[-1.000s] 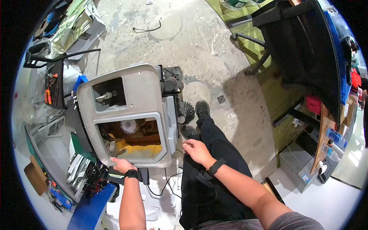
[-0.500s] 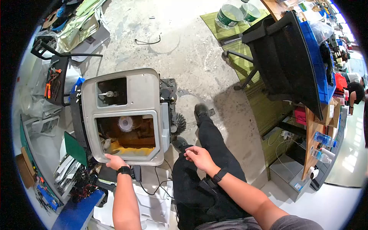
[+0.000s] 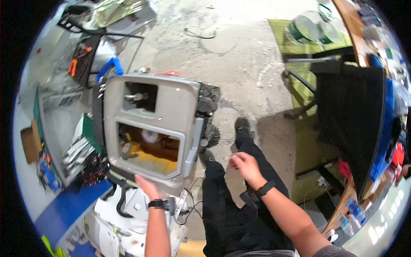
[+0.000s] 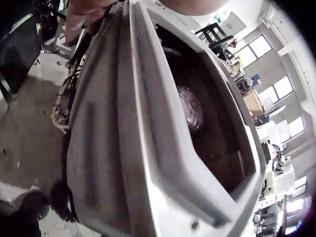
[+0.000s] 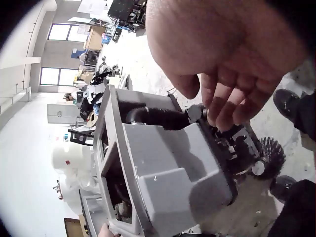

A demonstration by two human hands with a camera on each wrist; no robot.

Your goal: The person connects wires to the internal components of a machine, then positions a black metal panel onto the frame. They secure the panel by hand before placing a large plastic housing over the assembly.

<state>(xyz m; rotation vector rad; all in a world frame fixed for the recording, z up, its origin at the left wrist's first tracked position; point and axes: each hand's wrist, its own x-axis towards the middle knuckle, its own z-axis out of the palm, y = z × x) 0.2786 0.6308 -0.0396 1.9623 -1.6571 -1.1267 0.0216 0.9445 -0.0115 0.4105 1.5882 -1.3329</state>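
Observation:
A floor-cleaning machine with a grey housing (image 3: 177, 107) stands on the floor at left of middle in the head view. Two openings in its top show a metal fitting (image 3: 137, 97) and a round white part (image 3: 150, 136) over a yellowish-brown inside. My left hand (image 3: 147, 187) is at the housing's near rim. In the left wrist view its fingers (image 4: 81, 22) lie along the outer side and its thumb is over the top face. My right hand (image 3: 248, 167) holds nothing and hangs loosely curled above my legs, right of the machine's side brush (image 3: 211, 136).
A black office chair (image 3: 349, 107) stands at right beside a wooden desk. Black cables (image 3: 195, 210) and white panels (image 3: 137, 205) lie near my left forearm. Tools with orange handles (image 3: 79, 60) sit in a black holder at upper left. Clear plastic buckets (image 3: 305, 30) stand at upper right.
The head view has turned, so the machine appears farther right and slanted. My left hand is farther right along the near rim. My right hand stays loosely curled in the air.

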